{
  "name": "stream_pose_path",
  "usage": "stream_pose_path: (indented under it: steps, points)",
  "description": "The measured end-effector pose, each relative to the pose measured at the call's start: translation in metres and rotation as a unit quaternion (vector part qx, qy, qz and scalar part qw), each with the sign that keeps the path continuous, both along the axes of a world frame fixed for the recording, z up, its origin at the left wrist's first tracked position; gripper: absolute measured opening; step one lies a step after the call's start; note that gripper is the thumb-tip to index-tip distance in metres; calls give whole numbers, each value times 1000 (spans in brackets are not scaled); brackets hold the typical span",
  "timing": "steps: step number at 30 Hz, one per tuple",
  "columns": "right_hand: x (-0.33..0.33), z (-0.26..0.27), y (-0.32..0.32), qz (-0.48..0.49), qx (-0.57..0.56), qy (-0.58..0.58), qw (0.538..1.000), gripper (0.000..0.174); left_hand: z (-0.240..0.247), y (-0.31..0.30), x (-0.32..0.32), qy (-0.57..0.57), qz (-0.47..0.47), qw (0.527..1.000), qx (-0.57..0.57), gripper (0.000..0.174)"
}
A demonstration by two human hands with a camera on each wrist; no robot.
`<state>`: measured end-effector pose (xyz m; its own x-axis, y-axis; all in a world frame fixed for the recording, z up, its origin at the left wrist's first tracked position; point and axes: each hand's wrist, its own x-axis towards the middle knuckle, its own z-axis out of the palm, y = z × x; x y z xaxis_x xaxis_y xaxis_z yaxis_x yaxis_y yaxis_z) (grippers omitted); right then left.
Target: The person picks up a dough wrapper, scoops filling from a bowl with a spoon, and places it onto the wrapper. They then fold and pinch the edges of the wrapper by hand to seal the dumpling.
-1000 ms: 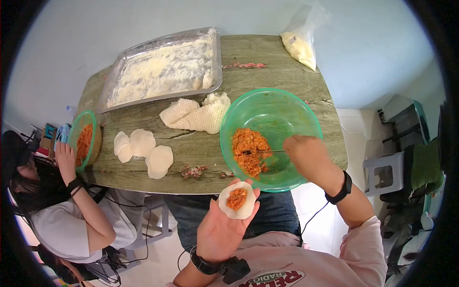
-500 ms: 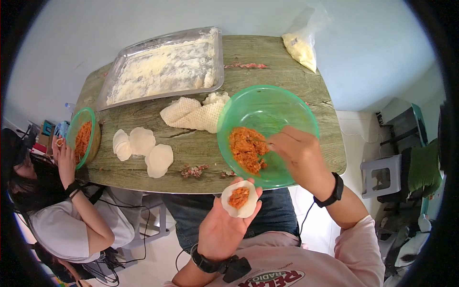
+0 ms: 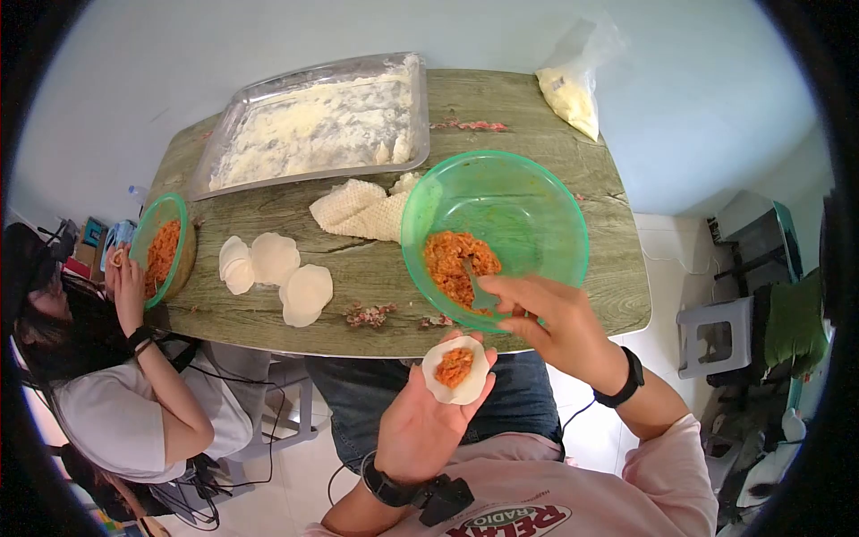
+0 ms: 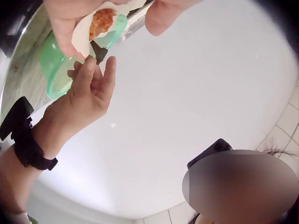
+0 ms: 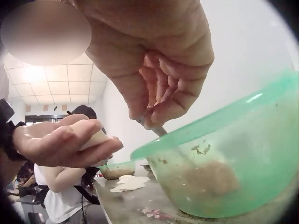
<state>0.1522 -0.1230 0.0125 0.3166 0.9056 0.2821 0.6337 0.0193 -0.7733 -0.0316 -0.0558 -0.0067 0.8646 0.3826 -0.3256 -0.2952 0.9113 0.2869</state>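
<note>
My left hand (image 3: 416, 425) is palm up in front of the table edge, with a round dough wrapper (image 3: 474, 385) lying across the fingers. A small mound of orange-red filling (image 3: 455, 365) sits in the wrapper's middle. Over the near rim of a large green plastic bowl (image 3: 537, 192), my right hand (image 3: 568, 331) pinches the handle of a spoon (image 3: 482, 294) between thumb and fingers. The spoon's lower end is buried in the minced filling (image 3: 447, 255) at the bowl's left side. In the right wrist view the spoon handle (image 5: 160, 131) slants down into the bowl.
Several loose wrappers (image 3: 305, 295) lie left on the wooden table (image 3: 376, 277). Behind are a crumpled cream cloth (image 3: 358, 210) and a floury tray (image 3: 309, 130). A bag of powder (image 3: 569, 100) stands back right. At left, another person (image 3: 134, 394) works beside a smaller bowl (image 3: 183, 259).
My right hand has moved left and toward me, and the spoon now tilts more steeply in the filling. The left hand with its filled wrapper has shifted slightly right and up in view.
</note>
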Motion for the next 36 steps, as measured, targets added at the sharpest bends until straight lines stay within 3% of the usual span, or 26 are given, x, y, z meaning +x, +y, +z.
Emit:
stream_pose_path:
  steps: [5, 8, 10, 17, 20, 23, 24, 25, 29, 32, 36]
  points:
    - [3, -6, -12, -27, -6, -56, 998, 29, -2, 0, 3, 5, -8, 1000, 4, 61]
    - [4, -17, -9, -22, 42, -92, 995, 25, -4, -1, 5, 7, -14, 1000, 4, 61]
    - [0, -25, -2, -33, 95, -83, 991, 19, -6, -1, 4, -20, -10, 999, -32, 52]
    - [-13, -13, -15, -21, 99, 3, 995, 23, -6, 0, 1, -9, 5, 999, -37, 54]
    - [-17, -16, -30, 63, 121, -16, 990, 30, -8, -1, 3, -25, 13, 999, -39, 54]
    - [-22, -21, -36, 68, 123, -101, 985, 35, -7, -4, 7, -57, -14, 997, -43, 55]
    - [-24, -23, -37, 62, 126, -130, 982, 34, -2, -6, 8, -17, -26, 999, -27, 61]
    - [-24, -26, -39, 61, 126, -130, 982, 34, 1, -8, 10, 24, -36, 999, -10, 67]
    - [-29, -30, -40, 34, 165, -138, 976, 27, -2, -11, 8, -7, -51, 999, -16, 63]
    - [-31, -30, -39, 7, 172, -103, 980, 23, -5, -12, 9, -46, -97, 991, 82, 63]
    - [-33, -28, -44, -29, 153, -37, 987, 13, -12, -20, 6, 68, -133, 971, 184, 62]
